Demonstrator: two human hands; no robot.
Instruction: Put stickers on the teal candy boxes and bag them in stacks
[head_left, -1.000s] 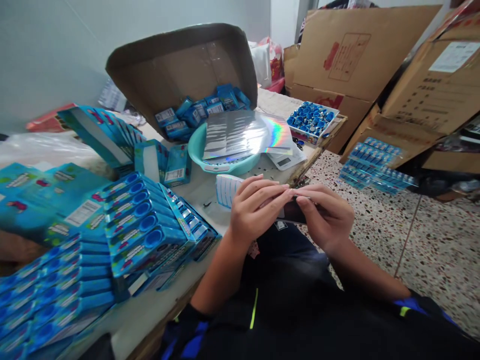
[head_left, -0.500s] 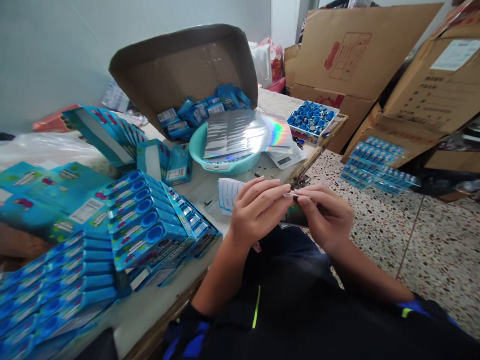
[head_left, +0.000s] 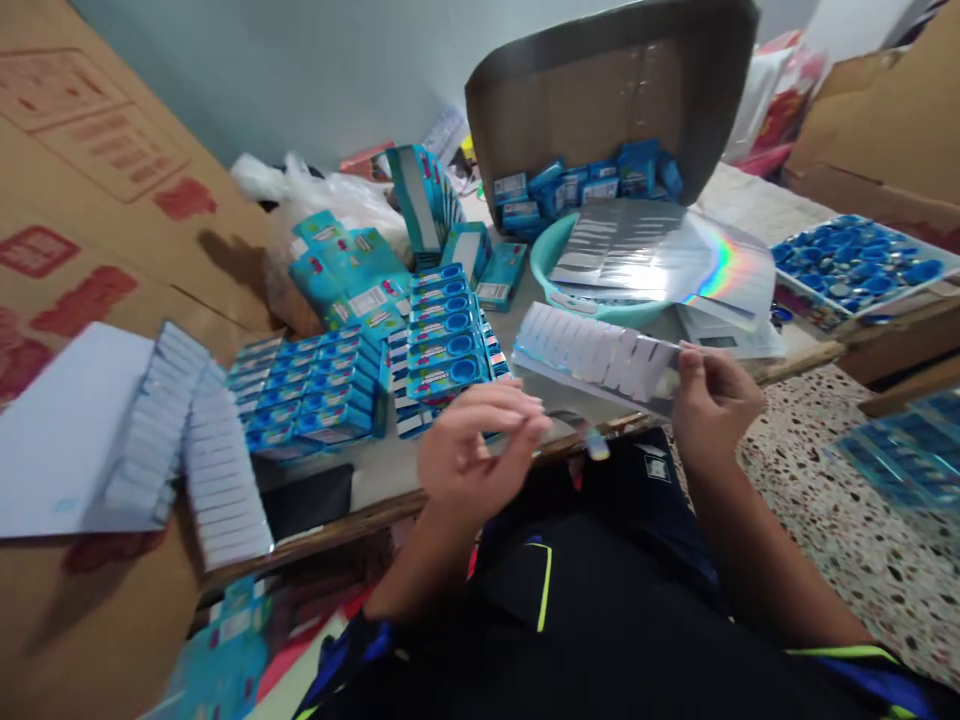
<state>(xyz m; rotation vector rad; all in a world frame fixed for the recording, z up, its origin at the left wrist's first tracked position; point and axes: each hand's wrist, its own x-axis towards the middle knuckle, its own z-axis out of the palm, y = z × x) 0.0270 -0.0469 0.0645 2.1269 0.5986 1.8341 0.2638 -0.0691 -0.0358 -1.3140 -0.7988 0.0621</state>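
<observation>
Pinching a silvery holographic sticker sheet (head_left: 600, 360) by its edge, your right hand (head_left: 709, 400) holds it above the wooden table (head_left: 450, 485); your left hand (head_left: 469, 450) hovers with fingers loosely curled.

Silver sticker sheet (head_left: 600, 355) with rainbow sheen, blue boxes (head_left: 442, 335).

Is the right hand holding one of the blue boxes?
No, the right hand pinches the edge of a shiny sticker sheet, while the blue boxes sit on the table.
</observation>
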